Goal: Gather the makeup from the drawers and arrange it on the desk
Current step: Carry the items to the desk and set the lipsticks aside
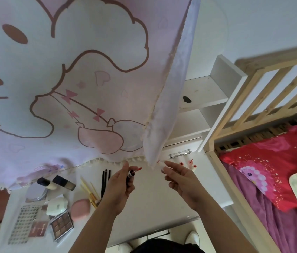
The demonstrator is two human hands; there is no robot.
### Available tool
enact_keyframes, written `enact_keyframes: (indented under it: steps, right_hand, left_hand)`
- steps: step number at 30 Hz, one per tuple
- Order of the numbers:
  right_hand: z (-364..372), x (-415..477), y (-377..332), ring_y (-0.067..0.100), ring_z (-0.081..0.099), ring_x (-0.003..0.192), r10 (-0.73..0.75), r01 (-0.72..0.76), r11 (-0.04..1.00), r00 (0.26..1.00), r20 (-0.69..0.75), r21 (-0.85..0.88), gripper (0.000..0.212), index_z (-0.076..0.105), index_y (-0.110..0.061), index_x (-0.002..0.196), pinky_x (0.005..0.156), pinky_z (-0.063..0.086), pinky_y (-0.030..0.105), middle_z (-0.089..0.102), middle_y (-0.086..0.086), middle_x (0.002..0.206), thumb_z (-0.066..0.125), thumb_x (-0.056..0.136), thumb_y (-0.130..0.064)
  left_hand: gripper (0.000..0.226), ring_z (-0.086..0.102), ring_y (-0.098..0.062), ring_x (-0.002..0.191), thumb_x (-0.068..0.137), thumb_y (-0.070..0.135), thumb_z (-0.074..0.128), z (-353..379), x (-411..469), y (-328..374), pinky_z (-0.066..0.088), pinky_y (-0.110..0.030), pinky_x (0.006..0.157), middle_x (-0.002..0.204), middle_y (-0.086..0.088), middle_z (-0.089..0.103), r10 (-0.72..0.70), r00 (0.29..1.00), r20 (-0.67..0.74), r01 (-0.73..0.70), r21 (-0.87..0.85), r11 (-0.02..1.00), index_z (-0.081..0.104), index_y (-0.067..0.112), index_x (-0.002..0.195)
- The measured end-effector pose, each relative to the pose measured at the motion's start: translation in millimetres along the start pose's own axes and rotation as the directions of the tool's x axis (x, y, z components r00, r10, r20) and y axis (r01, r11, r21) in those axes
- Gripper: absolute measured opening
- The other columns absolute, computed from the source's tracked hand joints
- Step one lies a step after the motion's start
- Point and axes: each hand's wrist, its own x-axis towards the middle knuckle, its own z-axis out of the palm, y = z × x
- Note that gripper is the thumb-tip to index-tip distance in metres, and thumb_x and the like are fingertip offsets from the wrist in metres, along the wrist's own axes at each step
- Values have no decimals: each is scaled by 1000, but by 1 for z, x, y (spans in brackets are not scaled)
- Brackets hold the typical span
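Note:
My left hand (119,189) grips a small dark lip-colour tube (130,174) above the white desk (153,207); a thin red-tipped wand (139,168) sticks out beside the tube's top. My right hand (182,181) is raised a little to the right, its fingertips pinching a small pale piece (160,163), which is blurred. Laid out on the left of the desk are two foundation bottles (52,182), a round compact (36,193), a white compact (56,206), an eyeshadow palette (62,225), a pink puff (80,209) and black brushes (105,181).
A pink cartoon curtain (89,70) hangs over the desk's back edge. Three red-topped items (190,162) and a pair of glasses (179,154) sit at the back right. White shelves (204,99) stand behind. A wooden bed (253,161) with red bedding borders the right.

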Motion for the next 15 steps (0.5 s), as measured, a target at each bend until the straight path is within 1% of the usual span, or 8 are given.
enact_keyframes:
  steps: [1, 3, 6, 8, 10, 12, 13, 15]
  right_hand:
    - [-7, -1, 3, 12, 57, 80, 10, -10, 1000, 1000, -22, 5, 26, 74, -16, 114, 74, 47, 26, 72, 1, 97, 73, 89, -23]
    - [-21, -4, 9, 11, 51, 78, 30, -26, 998, 997, -72, 58, 26, 77, -14, 112, 72, 46, 24, 72, 2, 99, 73, 88, -25]
    - [-46, -7, 17, 11, 56, 76, 52, -28, 989, 984, -171, 142, 36, 75, -7, 111, 73, 51, 23, 73, 7, 102, 76, 80, -25]
    - [-63, -9, 21, 10, 60, 76, 62, -22, 984, 974, -220, 178, 37, 74, -3, 111, 76, 54, 23, 74, 7, 102, 75, 80, -23]
    - [-80, -10, 25, 11, 64, 78, 72, -15, 978, 962, -265, 210, 32, 73, -2, 110, 78, 57, 22, 74, 6, 99, 73, 83, -19]
    - [-96, -8, 29, 14, 69, 85, 73, -2, 974, 950, -303, 226, 26, 72, -1, 108, 80, 59, 21, 75, 6, 95, 71, 85, -13]
    - [-104, -6, 31, 17, 71, 90, 68, 3, 976, 946, -316, 218, 25, 72, -1, 108, 82, 59, 21, 76, 7, 97, 71, 86, -11]
    - [-120, 1, 35, 21, 72, 97, 54, -1, 989, 934, -354, 148, 29, 70, -1, 111, 85, 58, 24, 76, 10, 101, 74, 84, -12]
  left_hand:
    - [45, 32, -10, 55, 96, 43, 54, 2, 2, -6, 29, -22, 50, 65, -1, 45, -52, 998, 47, 53, -29, 998, 71, 2, 102]
    - [44, 36, -10, 58, 93, 41, 59, 8, 6, -21, 37, -20, 50, 71, -3, 48, -125, 985, 122, 135, -84, 987, 70, 1, 108]
    - [38, 43, -9, 63, 89, 31, 64, 23, 10, -40, 45, -18, 54, 77, -4, 53, -180, 961, 210, 215, -159, 963, 68, -2, 108]
    - [36, 50, -10, 65, 86, 24, 67, 34, 12, -54, 53, -17, 61, 80, -5, 57, -206, 943, 263, 258, -181, 949, 68, -4, 108]
    - [35, 59, -13, 68, 82, 17, 69, 45, 15, -68, 58, -21, 69, 82, -7, 62, -235, 933, 273, 286, -168, 943, 69, -6, 108]
    - [33, 65, -19, 74, 79, 10, 69, 57, 20, -81, 59, -26, 74, 84, -11, 64, -250, 931, 265, 290, -126, 949, 68, -7, 107]
    - [31, 67, -22, 79, 78, 7, 70, 63, 24, -87, 59, -29, 79, 88, -13, 65, -252, 934, 255, 283, -91, 955, 67, -7, 106]
    - [27, 70, -29, 91, 79, 1, 75, 75, 32, -102, 55, -36, 91, 95, -13, 67, -236, 951, 201, 236, 22, 972, 68, -4, 105]
